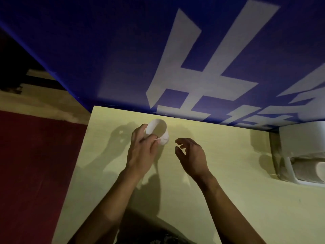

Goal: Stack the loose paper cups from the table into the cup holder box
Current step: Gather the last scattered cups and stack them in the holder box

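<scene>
The left hand (142, 148) curls its fingers and thumb round one white paper cup (158, 132), pinching it at the lower wall, thumb on the near side and fingers wrapped behind; the cup is tilted, its open mouth turned up and toward the camera, so its pale inside shows; whether its base touches the tabletop or is lifted clear, I cannot tell. The right hand (191, 155) holds nothing; its fingers are loosely curled and spread apart, palm turned toward the cup, near it but not touching. Two bare forearms run from the bottom edge up to the hands. Both hands are above a pale yellow table (237, 191), which carries several soft shadows of the hands. One loose cup is visible in all, the one in the left hand. At the right edge of the table, well apart from both hands, lies one white cup holder box (299, 141); inside its lower opening a stack of cups (309, 170) lies on its side, too dim to count. Behind the table stands a blue board (105, 50) with large white characters; to the left lies a dark red floor (35, 164).
</scene>
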The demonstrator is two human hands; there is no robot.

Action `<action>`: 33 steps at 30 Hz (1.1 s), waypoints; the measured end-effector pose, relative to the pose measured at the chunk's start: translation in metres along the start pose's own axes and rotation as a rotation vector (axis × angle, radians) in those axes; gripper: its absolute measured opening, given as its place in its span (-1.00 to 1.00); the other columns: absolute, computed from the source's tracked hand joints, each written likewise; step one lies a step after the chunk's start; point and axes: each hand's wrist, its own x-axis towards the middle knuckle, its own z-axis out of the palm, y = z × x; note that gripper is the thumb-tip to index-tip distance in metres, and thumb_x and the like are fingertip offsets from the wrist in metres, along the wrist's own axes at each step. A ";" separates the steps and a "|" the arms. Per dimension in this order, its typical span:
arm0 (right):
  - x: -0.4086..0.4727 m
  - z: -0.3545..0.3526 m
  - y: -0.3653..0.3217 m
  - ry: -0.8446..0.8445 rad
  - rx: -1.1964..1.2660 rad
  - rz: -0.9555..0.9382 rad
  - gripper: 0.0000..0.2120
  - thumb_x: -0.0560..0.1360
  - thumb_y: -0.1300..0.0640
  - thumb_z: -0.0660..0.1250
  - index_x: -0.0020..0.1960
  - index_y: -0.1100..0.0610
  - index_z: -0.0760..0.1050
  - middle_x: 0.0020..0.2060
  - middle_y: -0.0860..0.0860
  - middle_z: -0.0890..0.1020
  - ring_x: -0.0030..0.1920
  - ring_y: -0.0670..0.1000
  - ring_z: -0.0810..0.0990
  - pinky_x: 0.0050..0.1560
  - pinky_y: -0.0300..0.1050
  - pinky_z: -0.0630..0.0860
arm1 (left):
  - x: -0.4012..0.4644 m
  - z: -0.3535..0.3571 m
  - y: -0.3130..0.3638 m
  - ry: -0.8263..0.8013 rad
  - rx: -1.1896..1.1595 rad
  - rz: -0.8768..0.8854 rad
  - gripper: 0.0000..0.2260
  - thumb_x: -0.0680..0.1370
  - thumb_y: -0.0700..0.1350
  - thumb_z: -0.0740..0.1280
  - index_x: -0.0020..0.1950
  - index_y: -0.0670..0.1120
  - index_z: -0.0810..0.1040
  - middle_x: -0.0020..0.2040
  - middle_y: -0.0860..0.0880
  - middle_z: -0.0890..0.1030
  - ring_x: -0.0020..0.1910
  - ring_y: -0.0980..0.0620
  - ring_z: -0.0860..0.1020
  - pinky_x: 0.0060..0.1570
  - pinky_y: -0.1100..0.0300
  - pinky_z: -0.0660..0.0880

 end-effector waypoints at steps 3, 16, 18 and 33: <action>-0.029 -0.024 0.018 0.053 0.028 0.000 -0.80 0.51 0.13 0.36 0.13 0.05 0.59 0.02 -0.08 0.64 -0.11 -0.12 0.60 -0.11 -0.15 0.58 | -0.030 0.004 0.032 0.121 0.005 0.076 -0.84 0.60 -0.06 0.24 -0.02 -0.04 0.61 0.38 0.02 0.31 0.35 0.06 0.23 0.12 0.26 0.36; -0.154 -0.160 0.178 0.218 0.004 0.000 -0.78 0.48 0.14 0.40 0.12 0.02 0.60 0.03 -0.10 0.64 -0.10 -0.04 0.59 -0.13 -0.20 0.49 | -0.132 0.106 0.227 0.127 0.047 0.284 -0.88 0.57 -0.15 0.30 0.02 -0.07 0.63 -0.03 0.06 0.58 -0.05 0.06 0.48 -0.10 0.14 0.49; -0.176 -0.184 0.213 0.228 -0.010 -0.005 -0.76 0.46 0.17 0.41 0.11 0.04 0.59 0.02 -0.07 0.64 -0.07 0.02 0.59 -0.15 -0.15 0.51 | -0.142 0.136 0.258 0.101 0.074 0.322 -0.88 0.55 -0.15 0.32 0.02 -0.08 0.64 -0.04 0.06 0.58 -0.05 0.03 0.49 -0.11 0.14 0.49; -0.271 -0.316 0.374 0.309 -0.076 0.220 -0.71 0.51 0.12 0.33 0.23 0.01 0.53 0.14 -0.05 0.59 0.14 0.05 0.53 -0.03 -0.03 0.55 | -0.129 0.275 0.463 -0.049 0.199 0.591 -0.81 0.60 -0.10 0.25 0.10 -0.07 0.62 0.02 -0.01 0.58 0.01 0.02 0.46 -0.06 0.10 0.51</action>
